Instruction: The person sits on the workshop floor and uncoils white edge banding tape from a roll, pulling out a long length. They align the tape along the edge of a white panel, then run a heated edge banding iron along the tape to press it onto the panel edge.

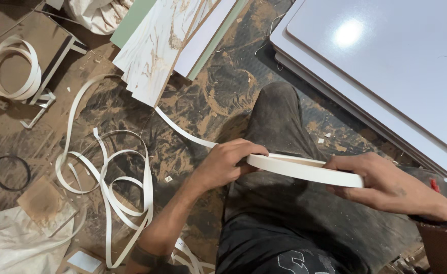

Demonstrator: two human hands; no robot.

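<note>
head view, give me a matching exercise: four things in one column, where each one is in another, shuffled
Things
1. white edge-band roll
2. loose white strip tangle
3. black ring
4. marbled panels

Places
A. flat on the dusty floor at far left
B. stacked at top centre, leaning over the floor
C. held between the left hand and right hand, above the lap
D. looped on the floor left of the left forearm

Pairs: 1-C, 2-D, 3-A, 4-B

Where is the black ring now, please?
In the head view, the black ring lies on the dusty floor at far left, beside the loose white strip, away from both hands.
</note>
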